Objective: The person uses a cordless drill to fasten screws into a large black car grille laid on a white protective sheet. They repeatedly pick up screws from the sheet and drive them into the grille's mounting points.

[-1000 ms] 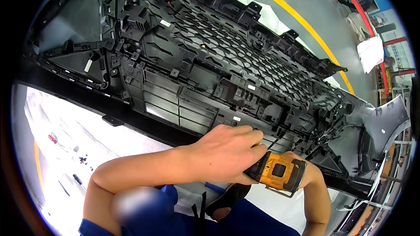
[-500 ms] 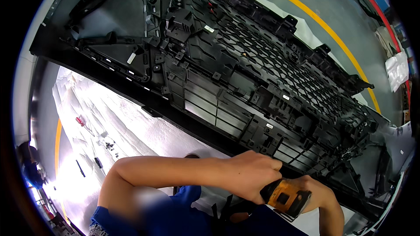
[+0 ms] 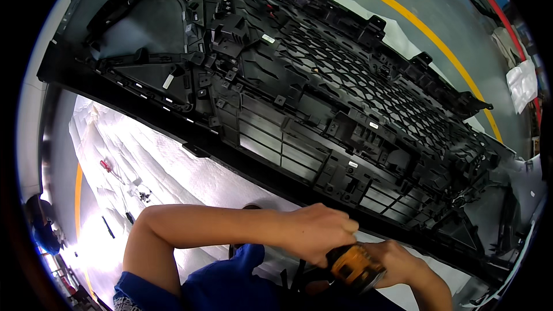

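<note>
My left hand (image 3: 318, 231) is closed, its arm crossing in from the lower left. From the underside of that fist comes the black neck of a yellow-and-black cordless drill (image 3: 350, 266). On the drill's other side is my right hand (image 3: 397, 262), its fingers curled against the tool and partly hidden behind it. The drill's working end cannot be seen. Just beyond both hands runs the near edge of a large black plastic car bumper (image 3: 242, 164), lying with its ribbed inner side up. A mesh grille (image 3: 363, 80) is set in its middle.
White sheeting (image 3: 173, 161) lies beneath the bumper. On it at left are a red-handled tool (image 3: 105, 166), small dark parts (image 3: 144, 196) and a thin black strip (image 3: 108, 227). A yellow floor line (image 3: 403, 8) curves past the far side; a red rail (image 3: 500, 14) stands at far right.
Both hands and the drill have shifted left and slightly toward me. The drill is tilted differently and a little blurred. The bumper sits slightly differently in view, as the camera has moved.
</note>
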The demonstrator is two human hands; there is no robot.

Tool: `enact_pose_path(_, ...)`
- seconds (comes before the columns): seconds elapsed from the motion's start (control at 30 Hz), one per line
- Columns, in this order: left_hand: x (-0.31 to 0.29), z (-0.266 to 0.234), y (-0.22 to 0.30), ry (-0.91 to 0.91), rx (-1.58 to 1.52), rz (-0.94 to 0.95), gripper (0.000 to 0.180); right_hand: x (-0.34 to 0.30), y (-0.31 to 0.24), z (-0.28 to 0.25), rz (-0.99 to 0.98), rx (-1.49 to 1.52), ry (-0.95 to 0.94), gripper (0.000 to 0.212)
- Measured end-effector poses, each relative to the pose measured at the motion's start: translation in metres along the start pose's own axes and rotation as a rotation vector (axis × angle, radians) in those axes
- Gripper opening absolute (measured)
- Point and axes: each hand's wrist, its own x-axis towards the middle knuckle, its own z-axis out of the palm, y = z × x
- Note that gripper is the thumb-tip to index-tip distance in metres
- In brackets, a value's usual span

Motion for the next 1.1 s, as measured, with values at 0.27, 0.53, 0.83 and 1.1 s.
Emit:
enact_pose_path(0.27,-0.019,0.011,0.014,-0.062,0.061,-0.012,0.052,0.000,-0.006,0.000,-0.030,0.000,-0.124,0.067)
enact_pose_path(0.53,-0.015,0.013,0.008,0.162,0.166,-0.046,0.044,-0.003,0.026,0.031,-0.125,0.231,0.133,0.064)
enact_pose_path(0.83,-0.015,0.017,-0.026,-0.408,-0.529,-0.069,0.053,0.018,-0.005,0.014,-0.230,-0.115,0.023,0.054)
enact_pose_path(1.1,-0.065,-0.014,-0.080,0.902,-1.160,-0.663,0.035,-0.014,0.045,0.045,-0.054,0.305,0.373,0.045)
